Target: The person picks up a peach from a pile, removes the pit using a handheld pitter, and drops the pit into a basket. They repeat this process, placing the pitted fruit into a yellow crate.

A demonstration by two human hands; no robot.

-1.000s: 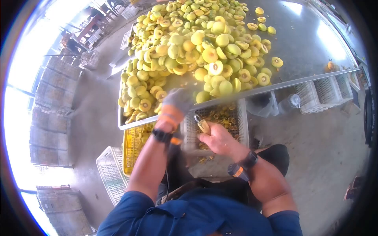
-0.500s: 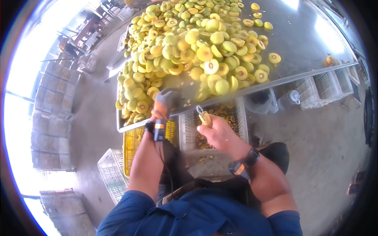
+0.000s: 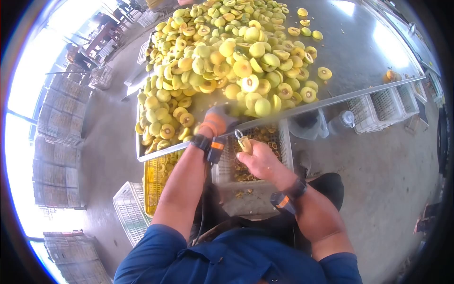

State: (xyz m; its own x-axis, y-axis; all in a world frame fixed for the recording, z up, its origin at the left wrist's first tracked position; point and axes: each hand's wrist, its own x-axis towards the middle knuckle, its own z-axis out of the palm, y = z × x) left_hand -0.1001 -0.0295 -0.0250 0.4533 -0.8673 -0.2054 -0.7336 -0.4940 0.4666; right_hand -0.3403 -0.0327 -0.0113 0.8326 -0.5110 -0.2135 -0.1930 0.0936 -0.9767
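A large heap of halved yellow-green fruits (image 3: 227, 61), many with brown centres, lies on a metal table (image 3: 357, 57). My left hand (image 3: 220, 121), in a grey and orange glove, reaches over the table's near edge beside the heap. Motion smears its fingers, so I cannot see whether anything is in them. Just in front of that edge, my right hand (image 3: 265, 162) is bare and closed around the wooden handle of a small coring tool (image 3: 244, 143). The tool's metal loop points up and away from me.
Below the edge stands a pale crate (image 3: 287, 151) with brown scraps inside. A yellow crate (image 3: 152, 189) and a white crate (image 3: 126, 208) are at left. More white crates (image 3: 373, 113) and a clear plastic jug (image 3: 341, 121) sit under the right side.
My left hand has moved right along the table edge, from the left part of the heap towards the coring tool. My right hand keeps its hold on the tool, almost still.
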